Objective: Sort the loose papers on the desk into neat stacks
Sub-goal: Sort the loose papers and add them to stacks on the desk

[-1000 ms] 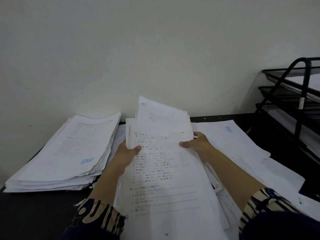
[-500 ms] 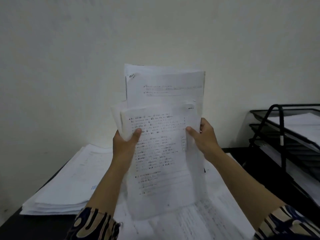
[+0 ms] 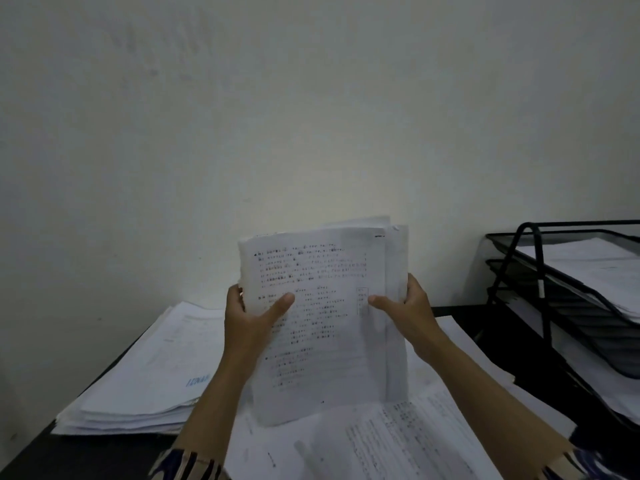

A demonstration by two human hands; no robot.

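Nearest the camera, two patterned sleeve cuffs (image 3: pixel 188 465) entered from the bottom edge, and loose printed sheets (image 3: pixel 398 441) lay spread flat across the dark desk (image 3: pixel 31 459) between the forearms. Above these sheets, both hands held a bundle of papers (image 3: pixel 325 323) upright, its lower edge just over the spread sheets and its front page, covered with lines of small print, facing the camera. The left hand (image 3: pixel 247 315) gripped the bundle's left edge, its thumb pressed across the front page and its fingers curled behind the paper. The right hand (image 3: pixel 405 306) gripped the right edge in the same manner, thumb on the front and fingers wrapped round the back. The tops of the sheets in the bundle were nearly level, with a few rear pages standing slightly higher at the upper right. To the left, beside the left forearm, a thick stack of papers (image 3: pixel 152 382) rested on the desk, its edges somewhat ragged and a blue stamped word visible on its top sheet. To the right, well apart from the hands, stood a black wire tray rack (image 3: pixel 540 282) with several tiers holding more paper. Behind everything rose a plain pale wall (image 3: pixel 311 116).
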